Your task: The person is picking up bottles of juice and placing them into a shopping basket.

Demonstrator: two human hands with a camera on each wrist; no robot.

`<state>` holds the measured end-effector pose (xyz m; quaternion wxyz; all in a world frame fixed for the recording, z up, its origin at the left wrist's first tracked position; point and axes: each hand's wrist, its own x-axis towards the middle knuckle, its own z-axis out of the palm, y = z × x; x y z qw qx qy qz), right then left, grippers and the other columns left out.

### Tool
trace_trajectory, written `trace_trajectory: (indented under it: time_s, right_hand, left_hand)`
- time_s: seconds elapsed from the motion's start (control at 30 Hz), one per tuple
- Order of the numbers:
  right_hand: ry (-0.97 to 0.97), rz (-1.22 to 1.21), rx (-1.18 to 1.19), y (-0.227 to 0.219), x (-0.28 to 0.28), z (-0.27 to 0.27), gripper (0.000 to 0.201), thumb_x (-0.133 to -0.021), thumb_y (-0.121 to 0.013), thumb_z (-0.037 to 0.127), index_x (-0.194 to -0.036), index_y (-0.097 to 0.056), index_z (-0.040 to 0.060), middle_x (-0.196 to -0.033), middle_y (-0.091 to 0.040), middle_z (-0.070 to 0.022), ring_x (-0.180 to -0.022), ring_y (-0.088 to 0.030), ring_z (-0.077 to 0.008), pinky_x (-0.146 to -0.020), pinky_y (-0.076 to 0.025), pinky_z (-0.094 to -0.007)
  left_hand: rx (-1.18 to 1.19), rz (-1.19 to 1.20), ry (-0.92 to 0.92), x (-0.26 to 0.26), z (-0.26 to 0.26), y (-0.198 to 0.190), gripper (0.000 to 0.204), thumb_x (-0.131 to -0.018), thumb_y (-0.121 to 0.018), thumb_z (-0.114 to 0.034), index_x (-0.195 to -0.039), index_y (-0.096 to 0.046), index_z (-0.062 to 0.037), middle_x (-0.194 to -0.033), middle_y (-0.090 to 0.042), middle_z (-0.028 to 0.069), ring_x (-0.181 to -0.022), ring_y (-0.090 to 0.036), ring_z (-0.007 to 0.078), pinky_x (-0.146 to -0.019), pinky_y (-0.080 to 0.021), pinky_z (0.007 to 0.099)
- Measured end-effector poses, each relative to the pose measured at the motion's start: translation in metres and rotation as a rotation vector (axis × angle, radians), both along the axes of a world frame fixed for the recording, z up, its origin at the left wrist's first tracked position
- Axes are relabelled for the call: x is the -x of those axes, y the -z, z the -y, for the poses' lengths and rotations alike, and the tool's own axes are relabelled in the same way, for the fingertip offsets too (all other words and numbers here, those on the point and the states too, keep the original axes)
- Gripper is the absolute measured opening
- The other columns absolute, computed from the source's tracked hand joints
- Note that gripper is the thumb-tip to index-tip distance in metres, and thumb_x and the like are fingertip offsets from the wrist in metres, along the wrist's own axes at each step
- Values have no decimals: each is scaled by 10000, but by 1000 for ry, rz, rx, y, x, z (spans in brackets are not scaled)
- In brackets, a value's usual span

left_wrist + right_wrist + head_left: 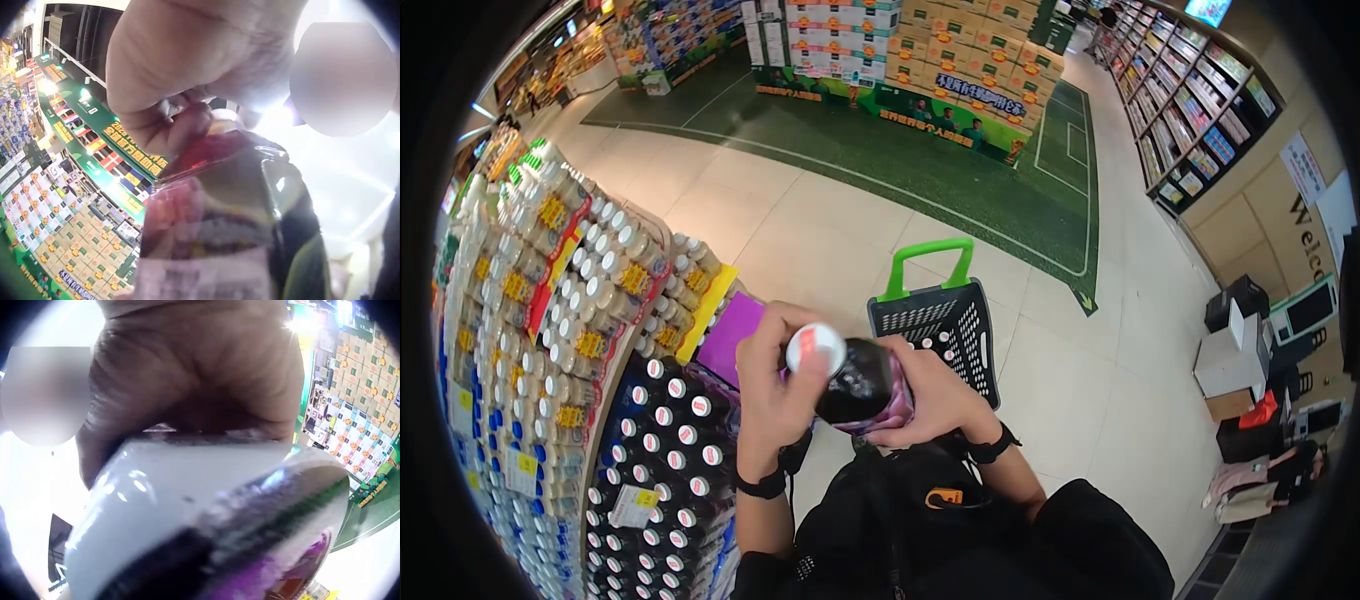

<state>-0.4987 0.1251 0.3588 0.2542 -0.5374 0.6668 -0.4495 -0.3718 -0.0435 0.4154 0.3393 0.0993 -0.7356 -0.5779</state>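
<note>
A large dark juice bottle (855, 385) with a white cap (816, 347) and a purple label is held tilted in front of my body. My left hand (768, 385) pinches the cap between thumb and fingers. From the other side, my right hand (940, 395) grips the labelled body. In the left wrist view, the left hand (200, 56) covers most of the cap above the bottle's clear shoulder (250, 187). Close up in the right wrist view, the right hand's palm (200, 375) lies against the shiny bottle (169, 494).
A black shopping basket (980, 345) with a green handle (930, 250) stands on the floor, white-capped bottles inside. To the left are shelves of dark bottles (662, 415) and pale bottles (585, 300). Stacked cartons (960, 60) rise beyond a green mat (820, 160).
</note>
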Motion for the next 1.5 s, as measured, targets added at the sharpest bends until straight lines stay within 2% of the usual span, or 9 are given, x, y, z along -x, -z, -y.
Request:
trace_trajectory:
  time_s: [0.17,0.33,0.47,0.63,0.9,1.07,1.2,1.4,1.5]
  right_hand:
    - [109,766,394,9,-10,-22,1033,-650,-876,61,-1472,-256,-22,-1358,-516,-113,-1118,-601,-211,-939,-529,-335]
    - [205,840,479,38,-7,-48,908,-683,-862,316,-1396,-421,-33,-1280,-592,-109,-1155,-573,-184,-999,-470,-356]
    - [176,722,446,66,-12,-70,1143,-670,-833,529,-1510,-280,-14,-1476,-442,-186,-1333,-486,-340,-1112,-399,-478]
    - [165,877,560,33,-31,-63,871,-694,-832,363,-1382,-482,-40,-1287,-597,-130,-1240,-538,-250,-1075,-396,-385]
    - [-30,492,591,-23,17,-76,1110,-564,-946,250,-1476,-330,107,-1389,-486,-259,-1262,-543,-362,-1071,-423,-479]
    - [129,596,565,-26,42,-95,808,-838,-731,269,-1467,-282,34,-1352,-568,-180,-1202,-596,-268,-1057,-444,-382]
    - [238,1116,623,-1,64,-100,576,-953,-564,346,-1395,-355,40,-1243,-626,-201,-1158,-623,-248,-992,-504,-368]
    - [114,1180,584,-2,94,-112,682,-905,-531,526,-1359,-392,36,-1267,-573,-318,-1144,-623,-405,-1020,-497,-475]
    - [-46,1366,705,-1,106,-117,635,-882,-584,415,-1372,-392,59,-1365,-499,-305,-1219,-580,-379,-1046,-483,-465]
  left_hand:
    - [-64,54,299,-1,-5,43,495,-952,-572,-360,-1267,-504,15,-971,-592,101,-934,-576,182,-821,-461,318]
    - [-114,248,652,-18,-38,110,855,-913,-471,-712,-1266,-492,66,-1078,-610,143,-1015,-583,233,-879,-462,344]
    - [-150,332,886,-12,-40,127,1015,-834,-494,-813,-1274,-492,101,-1182,-610,171,-1105,-567,210,-923,-451,340]
    - [-773,269,826,-26,-60,121,1218,-615,-893,-591,-1447,-310,81,-1253,-571,127,-1138,-550,168,-966,-453,305]
    - [-911,199,598,-29,-70,103,1004,-553,-970,-437,-1276,-425,-3,-1155,-582,102,-1095,-595,196,-933,-487,329]
    - [-658,154,448,-11,-86,81,917,-570,-971,-371,-1226,-434,-20,-1162,-565,101,-1058,-592,201,-929,-480,339]
    - [108,3,-45,-9,-115,70,971,-570,-972,-359,-1306,-426,-38,-1220,-518,154,-1105,-543,272,-975,-443,412]
    - [333,-189,-129,20,-148,64,1110,-552,-960,-488,-1388,-352,-85,-1301,-498,223,-1247,-515,370,-1055,-424,471]
    - [-98,-172,-169,43,-170,60,1259,-554,-896,-637,-1456,-239,-53,-1369,-454,253,-1289,-489,356,-1083,-409,441]
